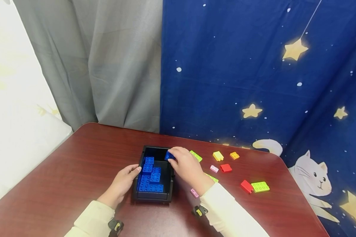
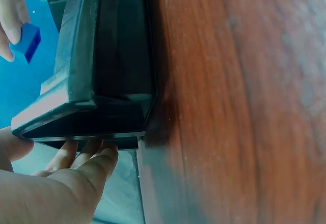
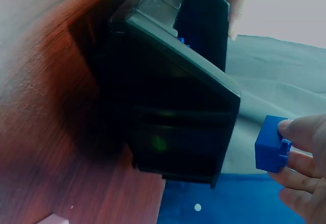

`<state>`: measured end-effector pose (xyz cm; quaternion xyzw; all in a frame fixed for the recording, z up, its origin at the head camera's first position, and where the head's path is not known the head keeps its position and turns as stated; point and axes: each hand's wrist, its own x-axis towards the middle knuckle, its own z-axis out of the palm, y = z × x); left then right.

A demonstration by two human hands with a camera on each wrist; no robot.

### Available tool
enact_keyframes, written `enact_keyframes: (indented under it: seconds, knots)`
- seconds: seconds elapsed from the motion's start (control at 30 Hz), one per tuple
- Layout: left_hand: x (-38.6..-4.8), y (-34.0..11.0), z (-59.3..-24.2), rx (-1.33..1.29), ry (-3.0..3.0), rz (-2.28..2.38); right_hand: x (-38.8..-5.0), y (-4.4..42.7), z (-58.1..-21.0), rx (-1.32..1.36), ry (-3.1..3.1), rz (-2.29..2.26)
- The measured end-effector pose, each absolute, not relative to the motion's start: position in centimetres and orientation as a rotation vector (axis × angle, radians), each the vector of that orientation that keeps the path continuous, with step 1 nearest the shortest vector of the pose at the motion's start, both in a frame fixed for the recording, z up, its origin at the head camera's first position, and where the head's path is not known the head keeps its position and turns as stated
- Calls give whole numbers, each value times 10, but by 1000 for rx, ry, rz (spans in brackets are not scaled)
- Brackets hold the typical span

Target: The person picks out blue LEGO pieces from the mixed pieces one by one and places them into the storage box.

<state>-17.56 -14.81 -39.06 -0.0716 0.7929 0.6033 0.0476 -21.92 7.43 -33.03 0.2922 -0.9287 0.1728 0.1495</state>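
A black open-topped bin point(image 1: 152, 195) stands on the table with several blue building blocks point(image 1: 155, 177) inside, mostly along its left side and front. My left hand point(image 1: 123, 183) grips the bin's left wall, thumb at the rim; in the left wrist view its fingers point(image 2: 97, 163) lie along the outside. Over the bin's right far part, my right hand point(image 1: 187, 164) pinches one blue block point(image 3: 270, 143) between thumb and fingers. That block is apart from the bin's wall in the right wrist view.
Right of the bin lie loose blocks: lime green point(image 1: 260, 187), red point(image 1: 225, 168), yellow point(image 1: 218, 156), orange point(image 1: 234, 155) and pink point(image 1: 214, 168). My right forearm partly covers another green block point(image 1: 212, 178). Grey and blue curtains point(image 1: 124, 65) hang behind the table point(image 1: 86, 164).
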Motion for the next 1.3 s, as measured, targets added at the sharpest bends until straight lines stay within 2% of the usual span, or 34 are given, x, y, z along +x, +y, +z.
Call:
enact_keyframes:
  seconds: [0.43, 1.3]
  knots:
    - [-175, -148, -391, -204, 2424, 1860, -241, 42, -336, 883, -2776, 240]
    - [-175, -146, -392, -219, 2422, 1874, -257, 11, -351, 836, -2960, 44]
